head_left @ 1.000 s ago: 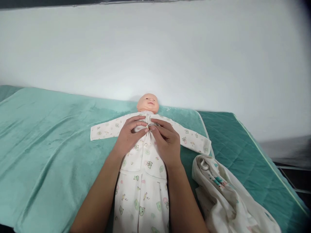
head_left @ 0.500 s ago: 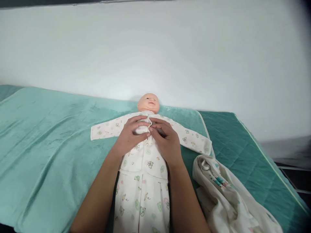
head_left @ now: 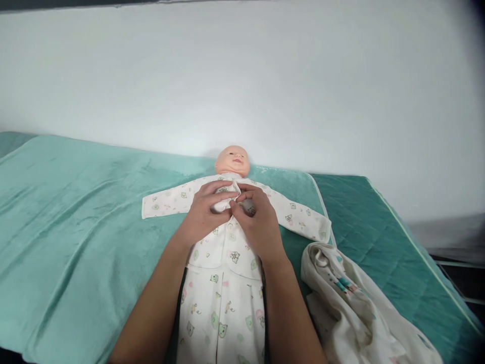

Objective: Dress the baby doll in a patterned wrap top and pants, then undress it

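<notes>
A baby doll (head_left: 232, 161) lies on its back with its head toward the wall. It is dressed in a white printed baby jacket (head_left: 215, 250), sleeves spread to both sides, and matching trousers (head_left: 222, 313). On the chest, my left hand (head_left: 208, 210) pinches the left edge of the jacket's front opening. Facing it, my right hand (head_left: 257, 217) has thumb and fingers closed on the opposite edge, the fingertips of both hands meeting at the placket. A button (head_left: 230, 227) shows just below my thumbs. The fastening between my fingers is mostly hidden.
A light green blanket (head_left: 83, 212) covers most of the bed, over a darker quilted mat (head_left: 364, 217) at the right. Crumpled white printed cloth (head_left: 348, 308) lies beside my right forearm. Behind the doll's head rises a white wall (head_left: 242, 76).
Both hands stay at the jacket's front, still pinching it. My fingers have shifted slightly, and the fabric edge between them has folded a little to the right.
</notes>
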Tool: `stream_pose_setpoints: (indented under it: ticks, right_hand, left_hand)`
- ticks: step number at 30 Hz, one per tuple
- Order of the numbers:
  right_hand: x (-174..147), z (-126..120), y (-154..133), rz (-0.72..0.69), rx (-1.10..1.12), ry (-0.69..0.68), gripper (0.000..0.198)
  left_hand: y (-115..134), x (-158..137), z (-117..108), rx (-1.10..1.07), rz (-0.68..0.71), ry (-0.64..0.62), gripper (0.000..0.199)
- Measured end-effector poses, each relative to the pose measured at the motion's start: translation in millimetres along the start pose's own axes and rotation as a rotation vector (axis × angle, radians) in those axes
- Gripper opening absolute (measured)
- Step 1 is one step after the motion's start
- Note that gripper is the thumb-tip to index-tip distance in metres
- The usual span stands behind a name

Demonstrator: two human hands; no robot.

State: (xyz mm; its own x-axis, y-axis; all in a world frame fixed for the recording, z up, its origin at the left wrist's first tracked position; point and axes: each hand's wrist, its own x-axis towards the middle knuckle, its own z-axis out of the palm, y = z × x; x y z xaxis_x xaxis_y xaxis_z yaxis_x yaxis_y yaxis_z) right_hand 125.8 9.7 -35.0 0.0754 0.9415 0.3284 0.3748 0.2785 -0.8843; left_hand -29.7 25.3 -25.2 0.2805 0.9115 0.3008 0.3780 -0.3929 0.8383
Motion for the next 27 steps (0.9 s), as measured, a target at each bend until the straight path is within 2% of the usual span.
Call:
stream_pose_setpoints:
  ticks: [8,14,17,19,24,27]
  right_hand:
    - [-0.7,-7.7,2.4,-0.031,0.015,-0.129,0.015]
    - [0.4,-6.0,8.6,-0.028,0.094,-0.08,0.014]
    - [0.9,-6.1,6.8,0.022,0.17,-0.063,0.016]
    - [1.2,-7.0,3.5,0.057,0.22,-0.039,0.019]
    - [1.3,-8.1,-2.6,0.069,0.268,0.012,0.02]
    - [1.0,-8.0,-2.2,0.076,0.245,0.002,0.02]
  left_hand:
    - [-5.8,0.4,0.3,-0.063,-0.007,0.032,0.03]
    - [-7.1,-1.2,0.3,-0.159,-0.027,0.039,0.02]
    - [-4.9,-2.8,-3.9,-0.204,-0.043,0.018,0.011]
    - [-1.7,-3.6,-9.2,-0.193,-0.061,-0.043,0.004]
    - [5.2,-5.5,-23.8,-0.17,-0.034,-0.291,0.007]
    - [5.6,-6.0,-27.4,-0.139,-0.027,-0.341,0.006]
